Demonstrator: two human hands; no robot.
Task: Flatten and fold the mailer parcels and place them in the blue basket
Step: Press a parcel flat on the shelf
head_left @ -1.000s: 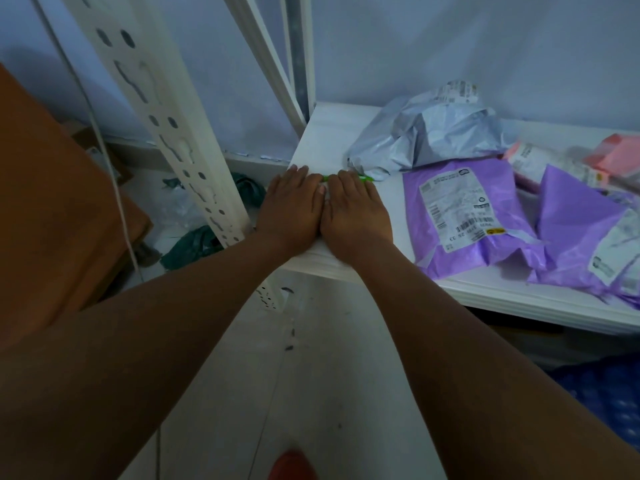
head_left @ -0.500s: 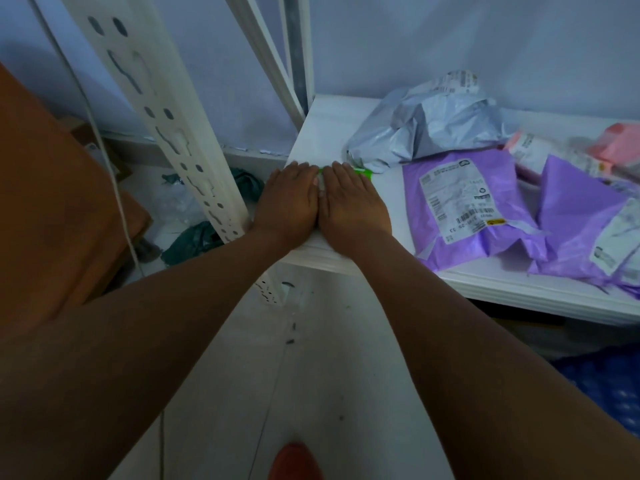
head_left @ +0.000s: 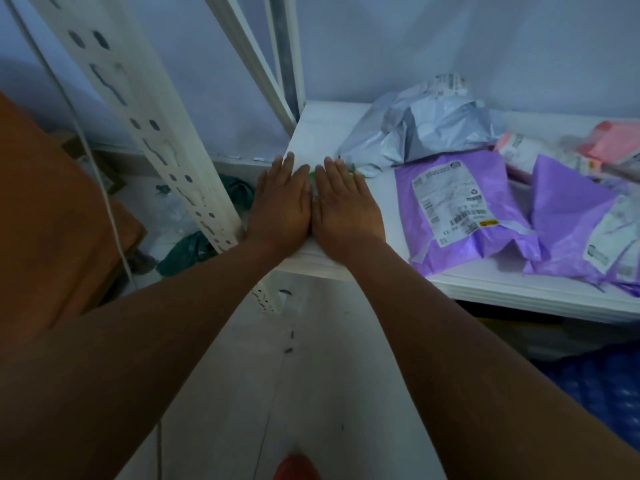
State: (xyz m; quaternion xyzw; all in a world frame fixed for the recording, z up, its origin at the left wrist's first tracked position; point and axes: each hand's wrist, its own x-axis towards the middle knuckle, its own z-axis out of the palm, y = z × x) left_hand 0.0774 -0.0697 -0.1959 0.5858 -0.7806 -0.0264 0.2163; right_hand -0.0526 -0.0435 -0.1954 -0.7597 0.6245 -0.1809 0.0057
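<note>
View from a head-worn camera, looking down along two bare forearms to a white shelf (head_left: 329, 133) in a metal rack. The left hand (head_left: 282, 202) and right hand (head_left: 346, 206) lie palm down, side by side and touching along their inner edges, on the left front corner of the shelf. The fingers (head_left: 287, 168) of both hands are straight and spread flat, grasping nothing. A small bright green scrap (head_left: 357, 173) peeks out at the right hand's fingertips; what it is cannot be made out.

A crumpled grey mailer (head_left: 422, 129) sits toward the back edge of the shelf, just beyond the right hand. A purple mailer (head_left: 460, 213) with a white shipping label lies flat near the front edge, to the right of the right hand and apart from it. A second purple mailer (head_left: 581, 230), also labelled, lies further right along the front edge, meeting the first one. Behind these, near the back right, lie pink parcels (head_left: 613, 147), blurred.

The blue basket (head_left: 602, 393) is below the shelf at the lower right, only partly in view.

A white perforated rack post (head_left: 156, 133) rises at the shelf's left front corner. On the floor beside it lies a dark green cloth (head_left: 194, 251). A red shoe tip (head_left: 296, 467) shows at the bottom edge.
</note>
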